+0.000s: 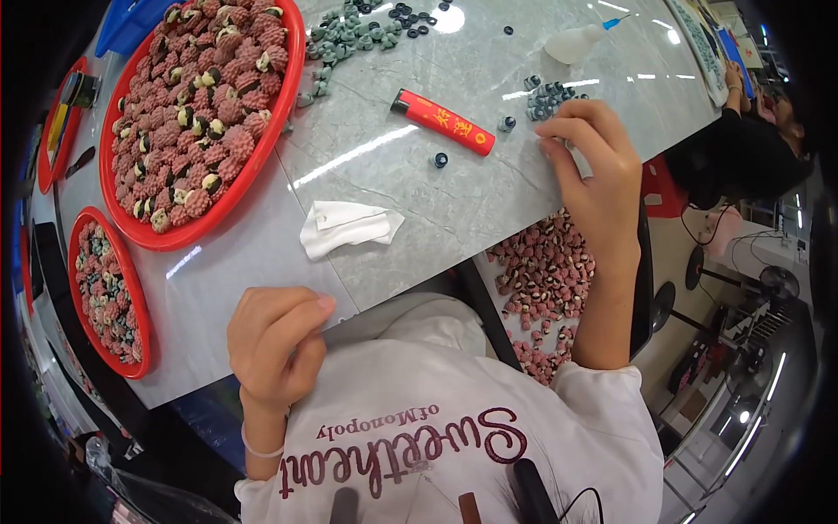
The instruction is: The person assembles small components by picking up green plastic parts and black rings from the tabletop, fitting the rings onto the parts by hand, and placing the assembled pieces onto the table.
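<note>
My right hand (602, 162) is above the right part of the table, with thumb and index tip brought close in a pinch; anything between them is too small to make out. Just beyond its fingertips lies a cluster of small grey-blue pieces with dark tops (546, 100). Two similar loose pieces, one (507, 124) and another (441, 160), are beside a red lighter-shaped stick (445, 122) with a black end. My left hand (278, 345) is loosely curled at the table's near edge, its palm hidden. A folded white cloth or tissue (349, 225) lies beyond it.
A big red tray (292, 105) of pink shell-like pieces stands at left, a smaller red tray (144, 349) nearer. Green-grey pieces (345, 39), black rings (410, 19) and a white squeeze bottle (572, 44) lie farther off. Pink pieces (541, 271) fill a container below the table edge.
</note>
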Motion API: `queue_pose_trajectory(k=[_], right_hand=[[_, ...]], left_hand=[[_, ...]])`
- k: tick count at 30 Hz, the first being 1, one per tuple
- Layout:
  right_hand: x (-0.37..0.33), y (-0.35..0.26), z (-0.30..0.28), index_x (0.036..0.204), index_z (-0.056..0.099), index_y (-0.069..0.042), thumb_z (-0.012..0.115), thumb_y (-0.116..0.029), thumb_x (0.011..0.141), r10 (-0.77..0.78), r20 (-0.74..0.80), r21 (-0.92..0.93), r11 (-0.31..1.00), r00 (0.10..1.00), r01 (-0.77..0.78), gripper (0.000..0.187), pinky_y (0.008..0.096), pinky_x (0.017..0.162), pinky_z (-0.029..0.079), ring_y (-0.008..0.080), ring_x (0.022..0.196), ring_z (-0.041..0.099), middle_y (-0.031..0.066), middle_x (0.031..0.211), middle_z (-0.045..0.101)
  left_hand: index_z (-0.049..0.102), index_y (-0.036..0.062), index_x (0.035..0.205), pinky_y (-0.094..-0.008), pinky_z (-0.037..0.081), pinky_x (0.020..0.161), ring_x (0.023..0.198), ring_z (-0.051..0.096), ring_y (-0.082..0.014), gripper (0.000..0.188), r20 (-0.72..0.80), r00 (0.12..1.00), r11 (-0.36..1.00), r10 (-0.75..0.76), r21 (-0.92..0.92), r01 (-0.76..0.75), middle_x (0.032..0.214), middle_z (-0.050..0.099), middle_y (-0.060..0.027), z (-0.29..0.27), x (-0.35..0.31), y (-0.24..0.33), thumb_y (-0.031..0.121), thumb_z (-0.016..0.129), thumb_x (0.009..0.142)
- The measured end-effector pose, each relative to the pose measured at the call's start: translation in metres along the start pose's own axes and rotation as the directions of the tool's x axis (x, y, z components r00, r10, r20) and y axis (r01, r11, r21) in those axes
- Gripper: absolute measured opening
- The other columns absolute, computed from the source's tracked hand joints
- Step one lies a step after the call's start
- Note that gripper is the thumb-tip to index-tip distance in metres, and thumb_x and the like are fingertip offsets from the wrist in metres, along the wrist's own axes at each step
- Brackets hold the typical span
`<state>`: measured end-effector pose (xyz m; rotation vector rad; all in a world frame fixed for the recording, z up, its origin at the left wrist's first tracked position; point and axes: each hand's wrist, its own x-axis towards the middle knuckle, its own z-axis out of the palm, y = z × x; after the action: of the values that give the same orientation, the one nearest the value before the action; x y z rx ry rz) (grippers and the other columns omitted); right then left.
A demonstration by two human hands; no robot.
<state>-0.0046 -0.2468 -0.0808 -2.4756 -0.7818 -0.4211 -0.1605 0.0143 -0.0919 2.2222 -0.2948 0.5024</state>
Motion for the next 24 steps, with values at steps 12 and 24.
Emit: queue_pose_trajectory(k=[12,24], right_hand=[[0.007,-0.043,0.032,0.079,0.060,-0.001,0.064,0.004,0.061,-0.300,0.100,0.133,0.949,0.949,0.286,0.019,0.0299,0.059,0.047,0.0242,0.070,0.056,0.0080,0.081,0.058],[0.009,-0.010,-0.018,0.082,0.059,0.002,0.061,0.009,0.068,0.181,-0.060,0.139,0.975,0.982,-0.171,0.016,0.0232,0.063,0.045,0.0126,0.066,0.056,0.0084,0.083,0.059]], left_hand=[[0.061,0.0022,0.083,-0.0295,0.040,0.051,0.059,0.054,-0.0215,0.033,0.035,0.996,0.996,0.078,0.049,-0.079,0.072,0.059,-0.0070,0.002,0.003,-0.002,-0.006,0.056,0.051],[0.064,0.0049,0.080,-0.0278,0.039,0.049,0.058,0.054,-0.0182,0.029,0.050,0.992,0.991,0.112,0.068,-0.115,0.071,0.059,-0.0044,-0.002,0.001,-0.002,-0.002,0.059,0.053]])
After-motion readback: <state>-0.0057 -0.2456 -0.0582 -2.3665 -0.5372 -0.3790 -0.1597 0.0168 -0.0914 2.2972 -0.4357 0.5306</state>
